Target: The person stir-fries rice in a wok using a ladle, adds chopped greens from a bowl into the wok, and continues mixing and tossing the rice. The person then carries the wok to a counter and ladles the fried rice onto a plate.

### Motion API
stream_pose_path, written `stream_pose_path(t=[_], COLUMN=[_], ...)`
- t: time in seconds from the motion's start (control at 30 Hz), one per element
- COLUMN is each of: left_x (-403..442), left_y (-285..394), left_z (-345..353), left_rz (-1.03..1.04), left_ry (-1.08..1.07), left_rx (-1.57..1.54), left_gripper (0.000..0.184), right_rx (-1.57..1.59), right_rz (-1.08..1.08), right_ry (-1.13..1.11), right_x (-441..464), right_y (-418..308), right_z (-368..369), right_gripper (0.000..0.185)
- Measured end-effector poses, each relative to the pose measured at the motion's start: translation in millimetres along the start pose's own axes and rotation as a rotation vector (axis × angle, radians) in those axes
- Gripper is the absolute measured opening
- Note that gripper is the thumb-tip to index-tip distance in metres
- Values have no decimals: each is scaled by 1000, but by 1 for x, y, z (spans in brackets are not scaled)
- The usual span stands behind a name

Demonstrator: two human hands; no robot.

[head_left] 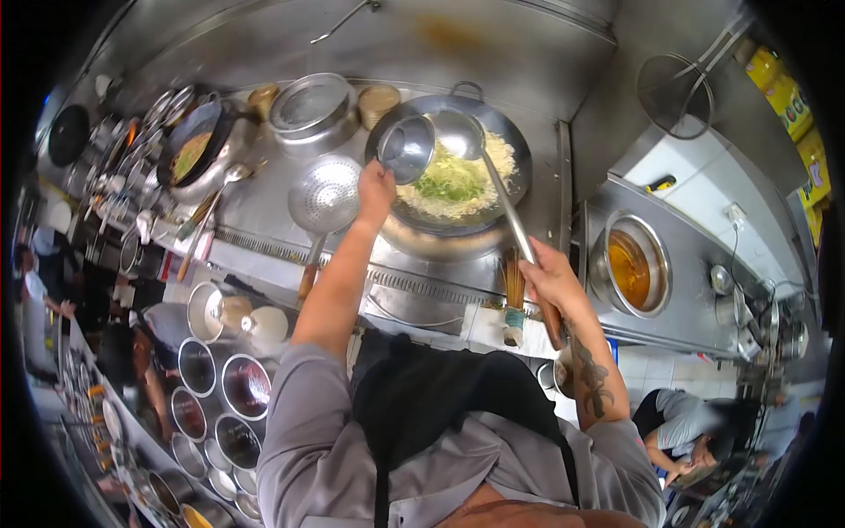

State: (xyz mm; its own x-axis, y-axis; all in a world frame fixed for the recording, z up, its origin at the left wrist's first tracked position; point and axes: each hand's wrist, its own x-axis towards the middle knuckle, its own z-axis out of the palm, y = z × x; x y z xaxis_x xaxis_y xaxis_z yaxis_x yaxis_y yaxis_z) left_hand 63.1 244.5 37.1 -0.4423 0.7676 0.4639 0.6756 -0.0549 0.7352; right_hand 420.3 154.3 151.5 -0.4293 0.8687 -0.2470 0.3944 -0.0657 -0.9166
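Note:
A large dark wok (521,167) on the range holds pale food, like rice or egg, with shredded green pieces (449,183) on top. My left hand (377,187) grips the rim of a small metal bowl (407,150), tilted over the wok's left side. My right hand (547,271) is wrapped round the long handle of a ladle (459,135), whose round head is over the back of the wok, beside the bowl. Left of the wok lies a perforated skimmer (325,194), its wooden handle toward the front edge.
A pot of orange liquid (628,271) stands at the right. Behind the skimmer is a metal pot (312,110). A second wok (195,145) with food sits at the left. Sauce containers (246,385) fill the lower left. Other people are at both sides, one bending (691,422) at lower right.

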Motion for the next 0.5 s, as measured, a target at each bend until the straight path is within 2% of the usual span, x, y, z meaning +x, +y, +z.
stream_pose_path(t=[0.03,0.13,0.17,0.23,0.3,0.33,0.37,0.4,0.43,0.47,0.5], left_x=[-13,-53,-73,-131,-189,-223,-258,-294,-335,-384,-428], left_y=[2,33,25,-2,42,44,44,48,54,47,57], left_z=[-17,-75,-92,-127,-189,-218,-244,-274,-306,-332,-358], left_rz=[-201,-519,-529,-564,-666,-690,-717,-729,-723,-701,-672], left_ry=[-12,123,158,285,466,579,688,814,969,1137,1280], left_rx=[-330,-620,-745,-948,-993,-996,-991,-978,-957,-920,-855], left_gripper=[14,17,15,13,11,10,10,10,10,11,11], right_rx=[-167,-960,-965,-986,-950,-965,-950,-867,-686,-665,-710], right_rz=[-83,-315,-147,-43,49,12,18,-24,-21,-130,-200], right_ry=[12,160,108,111,88,124,61,96,-12,-21,-40], right_x=[-6,20,30,68,84,96,100,89,70,68,89], right_y=[3,73,67,108,112,130,136,125,98,100,132], right_z=[-6,-14,-7,-3,2,2,-1,3,8,11,-2], right_gripper=[42,49,47,43,38,38,39,41,44,45,53])
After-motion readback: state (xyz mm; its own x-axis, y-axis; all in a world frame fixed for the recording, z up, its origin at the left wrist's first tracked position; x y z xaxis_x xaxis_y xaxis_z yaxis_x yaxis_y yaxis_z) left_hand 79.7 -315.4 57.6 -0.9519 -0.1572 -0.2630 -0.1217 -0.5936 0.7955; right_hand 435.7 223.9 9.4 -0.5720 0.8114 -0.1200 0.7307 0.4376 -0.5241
